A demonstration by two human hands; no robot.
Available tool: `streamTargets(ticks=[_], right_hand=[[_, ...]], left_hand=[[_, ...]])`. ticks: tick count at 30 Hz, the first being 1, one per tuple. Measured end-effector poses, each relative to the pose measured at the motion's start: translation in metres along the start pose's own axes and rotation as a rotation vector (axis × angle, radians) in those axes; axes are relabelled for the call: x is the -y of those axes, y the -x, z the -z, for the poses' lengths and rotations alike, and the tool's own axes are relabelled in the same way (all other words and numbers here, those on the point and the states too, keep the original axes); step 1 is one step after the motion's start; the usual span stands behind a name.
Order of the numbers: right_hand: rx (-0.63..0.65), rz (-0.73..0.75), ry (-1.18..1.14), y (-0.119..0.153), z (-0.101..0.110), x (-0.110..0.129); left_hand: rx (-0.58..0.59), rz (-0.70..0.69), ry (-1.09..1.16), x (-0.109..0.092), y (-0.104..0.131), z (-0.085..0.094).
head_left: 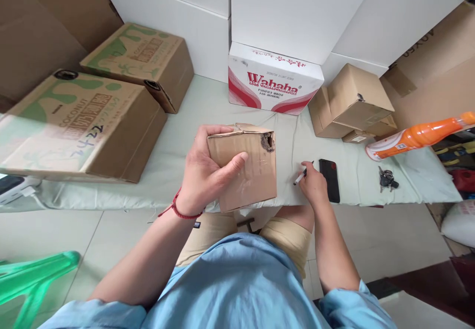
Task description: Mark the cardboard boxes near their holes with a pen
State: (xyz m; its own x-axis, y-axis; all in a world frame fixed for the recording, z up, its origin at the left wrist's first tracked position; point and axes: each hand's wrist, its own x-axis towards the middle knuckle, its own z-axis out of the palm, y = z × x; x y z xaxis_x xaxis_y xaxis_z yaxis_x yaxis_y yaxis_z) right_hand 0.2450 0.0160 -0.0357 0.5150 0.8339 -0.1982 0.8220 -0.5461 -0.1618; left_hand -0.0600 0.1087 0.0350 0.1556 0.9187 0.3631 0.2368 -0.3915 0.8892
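The left hand [204,175] has a full grip on a small cardboard box [247,168], thumb laid across the front face and fingers curled over the top left edge, holding it up over the near edge of the worktop [193,121], which is covered in pale green cloth. The box is dented along the top and torn open in a ragged hole at its upper right corner. The right hand [313,185] rests on the cloth just to the right of the box, its fingers pinched shut around a pen [302,174] whose tip points up and to the right. A black phone [330,179] lies flat just beside that hand, and a bunch of keys [386,178] lies farther right. An orange bottle [417,136] lies on its side beyond the keys. A red and white carton [272,79] stands behind the box.
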Motion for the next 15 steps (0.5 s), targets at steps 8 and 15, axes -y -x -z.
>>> streamTargets(ticks=[8,15], right_hand=[[-0.016,0.276,-0.947,0.033,0.001,-0.001],[-0.135,0.494,-0.975,0.033,-0.016,0.066]], left_hand=[[0.025,-0.036,0.010,0.005,-0.018,-0.014],[0.047,-0.189,0.094,0.025,-0.055,-0.060]])
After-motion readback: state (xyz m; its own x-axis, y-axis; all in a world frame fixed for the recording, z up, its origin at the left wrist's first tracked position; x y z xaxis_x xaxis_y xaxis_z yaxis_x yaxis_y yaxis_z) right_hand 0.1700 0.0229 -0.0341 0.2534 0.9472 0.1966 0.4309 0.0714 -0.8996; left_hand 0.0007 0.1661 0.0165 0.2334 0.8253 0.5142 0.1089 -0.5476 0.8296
